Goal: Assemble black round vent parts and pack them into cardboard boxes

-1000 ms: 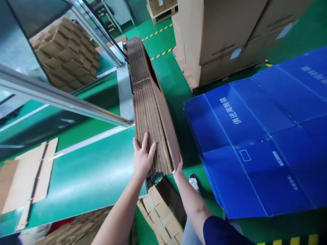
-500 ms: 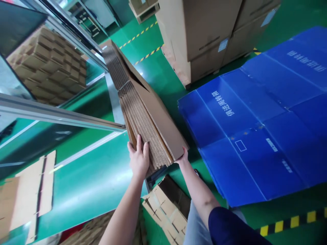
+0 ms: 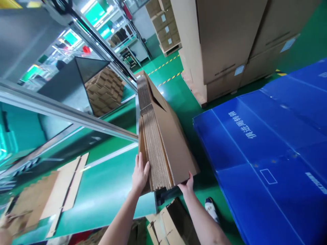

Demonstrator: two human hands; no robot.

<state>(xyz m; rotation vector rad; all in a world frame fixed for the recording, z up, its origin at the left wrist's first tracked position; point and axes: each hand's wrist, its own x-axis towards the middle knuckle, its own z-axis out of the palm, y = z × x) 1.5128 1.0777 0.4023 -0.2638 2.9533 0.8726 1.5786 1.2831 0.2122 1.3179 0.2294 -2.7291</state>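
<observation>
Cardboard bundle [image 3: 175,149], strapped: one, at right end of worktop [image 3: 107,183], apart from blue stack [image 3: 237,190]; left hand [image 3: 140,174]: grip holding bundle's left side; right hand [image 3: 187,186]: grip holding its near right corner; flat card [image 3: 57,194]: on worktop; cartons [image 3: 224,37]: beyond blue stack

The cardboard bundle [image 3: 167,136] is plain tan-brown, its ribbed edges [image 3: 154,156] striped lighter and darker brown. Left of the bundle, the bench [image 3: 107,183] is glossy teal-green, and the card sheets [image 3: 58,190] are pale beige and mid-brown. Right of the bundle, the blue sheet [image 3: 268,146] bears white characters and a white rectangular outline. Beyond the bundle, yellow-and-black striped tape [image 3: 170,79] crosses the green floor [image 3: 184,100].
</observation>
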